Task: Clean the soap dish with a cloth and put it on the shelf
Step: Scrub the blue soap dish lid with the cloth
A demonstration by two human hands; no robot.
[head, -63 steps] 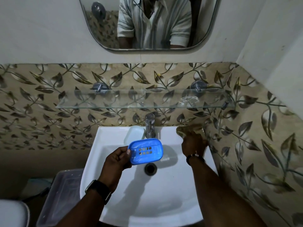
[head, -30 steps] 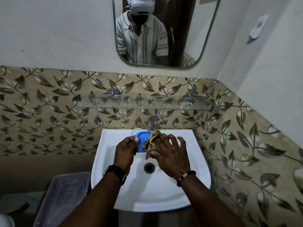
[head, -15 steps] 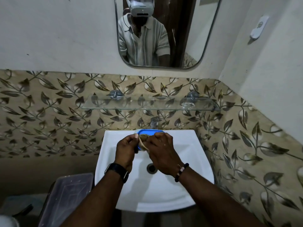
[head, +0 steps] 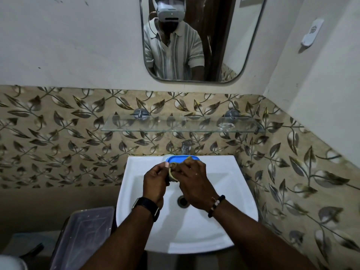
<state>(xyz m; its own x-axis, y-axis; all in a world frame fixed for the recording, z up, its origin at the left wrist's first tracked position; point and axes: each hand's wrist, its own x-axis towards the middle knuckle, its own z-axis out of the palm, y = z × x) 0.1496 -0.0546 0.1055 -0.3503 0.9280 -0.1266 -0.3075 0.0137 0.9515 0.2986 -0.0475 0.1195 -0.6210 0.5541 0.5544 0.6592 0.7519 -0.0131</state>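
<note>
Over the white sink [head: 224,227] my left hand [head: 154,182] holds the blue plastic soap dish [head: 180,159] by its left end. Only the dish's far rim shows above my fingers. My right hand [head: 191,182] presses a brownish cloth [head: 173,172] against the dish, the cloth bunched between both hands. The glass shelf [head: 175,127] hangs on the tiled wall above the tap [head: 186,148], a little beyond my hands.
A small clear object [head: 226,124] lies at the right end of the shelf. A mirror [head: 220,45] is on the wall above. A lidded translucent bin [head: 83,234] stands left of the sink. The right wall is close by.
My right hand picked up the cloth from the sink's back right corner and brought it onto the dish. Both hands now work together near the tap, and the view has pulled back and up.
</note>
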